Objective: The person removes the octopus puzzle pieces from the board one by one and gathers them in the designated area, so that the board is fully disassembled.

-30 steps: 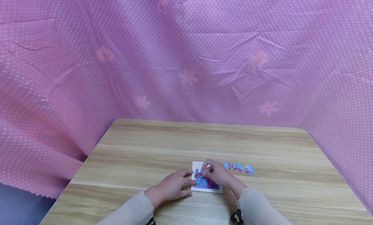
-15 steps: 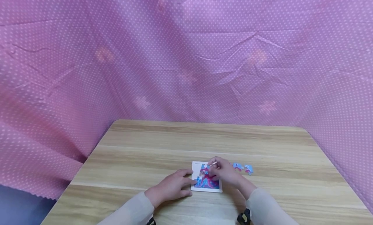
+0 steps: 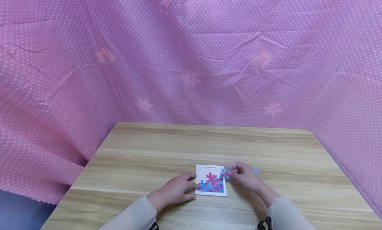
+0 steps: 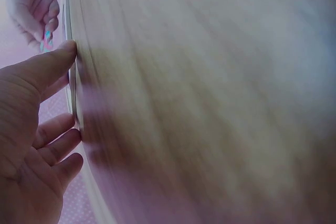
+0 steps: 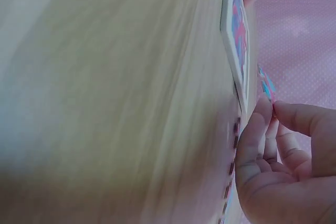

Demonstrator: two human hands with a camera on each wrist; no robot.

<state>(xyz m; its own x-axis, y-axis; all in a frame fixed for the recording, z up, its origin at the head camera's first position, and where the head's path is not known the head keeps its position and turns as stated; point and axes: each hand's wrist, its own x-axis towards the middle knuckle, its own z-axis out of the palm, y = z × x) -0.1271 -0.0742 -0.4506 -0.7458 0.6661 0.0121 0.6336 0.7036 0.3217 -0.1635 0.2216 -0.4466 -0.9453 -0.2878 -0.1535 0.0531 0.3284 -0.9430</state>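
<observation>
A square white puzzle tray (image 3: 201,170) lies on the table, its lower part filled with blue, pink and purple pieces. A magenta puzzle piece (image 3: 211,177) stands above them, and the upper part is bare white. My left hand (image 3: 176,189) rests at the tray's left side, with thumb and fingertips touching its edge. Over the tray's right edge, my right hand (image 3: 245,175) pinches a blue and pink puzzle piece (image 5: 266,85) between thumb and forefinger, raised off the table in the right wrist view.
Loose puzzle pieces (image 3: 255,170) lie in a row right of the tray, mostly hidden behind my right hand. The wooden table (image 3: 149,157) reaches back to a pink dotted cloth (image 3: 191,57) hung around it.
My right hand has moved right from over the tray to its right edge, carrying the pinched puzzle piece away from the upper area. My left hand stays in place.
</observation>
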